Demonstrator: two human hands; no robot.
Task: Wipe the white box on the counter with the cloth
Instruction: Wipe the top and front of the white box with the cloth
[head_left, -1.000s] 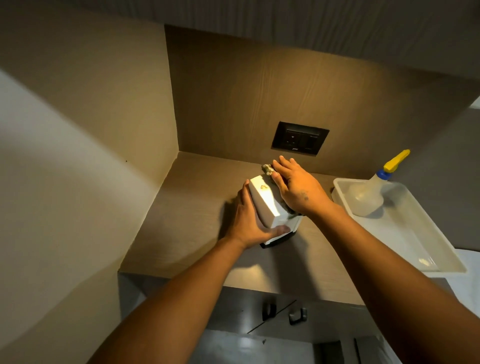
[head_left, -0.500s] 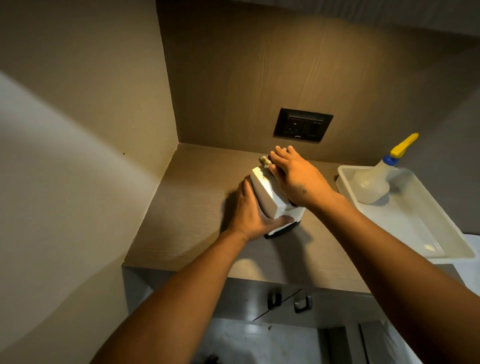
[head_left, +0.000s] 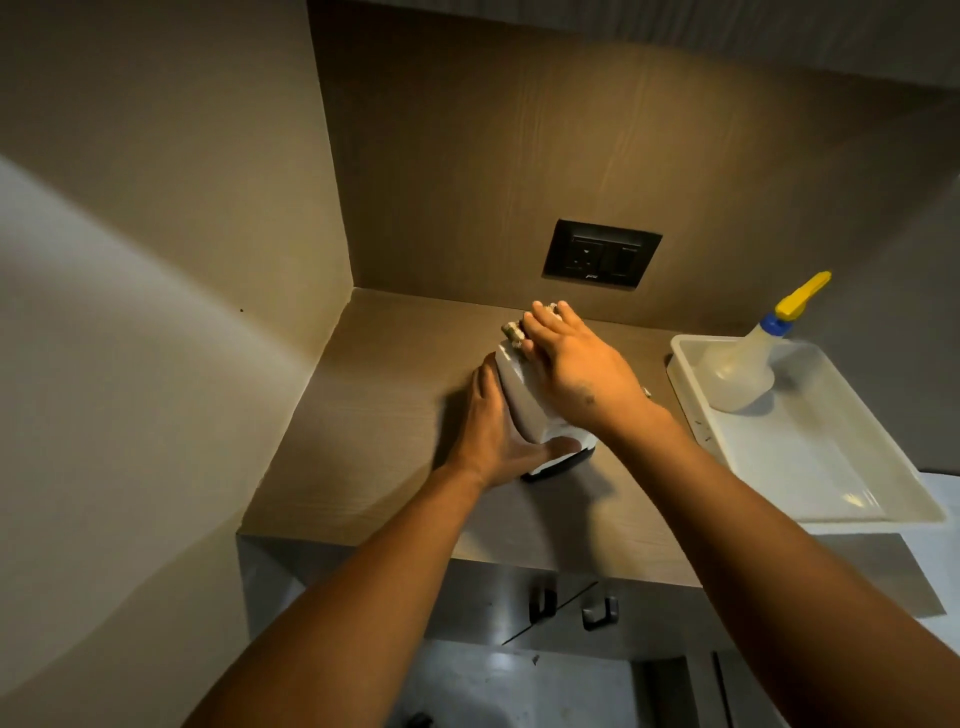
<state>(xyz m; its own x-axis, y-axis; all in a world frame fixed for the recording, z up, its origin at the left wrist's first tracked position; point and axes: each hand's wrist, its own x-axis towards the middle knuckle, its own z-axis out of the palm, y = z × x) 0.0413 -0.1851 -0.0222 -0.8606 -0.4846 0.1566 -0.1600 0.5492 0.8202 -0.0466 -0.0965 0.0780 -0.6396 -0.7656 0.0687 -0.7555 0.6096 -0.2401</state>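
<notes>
A white box (head_left: 524, 410) with a dark base stands on the wooden counter (head_left: 374, 415), tilted a little toward me. My left hand (head_left: 493, 436) grips its left side and near corner, thumb across the front. My right hand (head_left: 576, 374) lies flat on the box's top, pressing a small pale cloth (head_left: 514, 330) against it. Only the cloth's far edge shows past my fingertips; the rest is hidden under the palm.
A white plastic tray (head_left: 852, 478) sits at the counter's right with a clear spray bottle (head_left: 743, 369) with a yellow nozzle lying in it. A black socket plate (head_left: 601, 254) is on the back wall. Walls close the left and back. Cabinet handles (head_left: 571, 605) hang below the counter edge.
My right hand with the cloth has slid a little toward the far end of the box top. The left hand keeps its grip on the box.
</notes>
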